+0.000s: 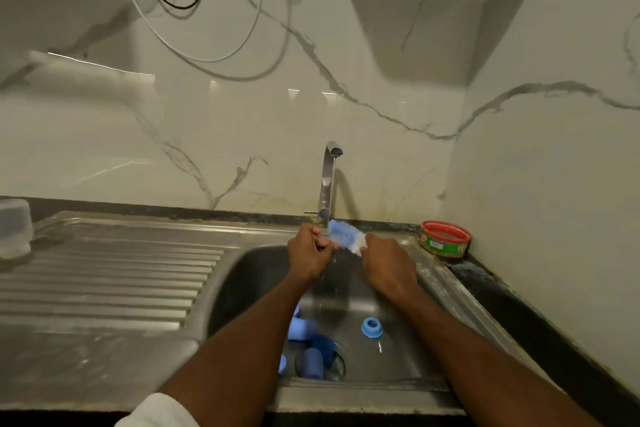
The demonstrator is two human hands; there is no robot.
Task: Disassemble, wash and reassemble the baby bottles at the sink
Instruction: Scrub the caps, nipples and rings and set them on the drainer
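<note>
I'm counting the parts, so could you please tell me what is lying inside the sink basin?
In the sink basin lie a blue ring and several blue bottle parts. The left forearm covers some, so no full count.

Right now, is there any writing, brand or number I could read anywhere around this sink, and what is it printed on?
None can be read.
Round tub with the red rim, on the counter right of the sink: its green label carries print, too small and blurred to read.
No other lettering is visible.
</note>
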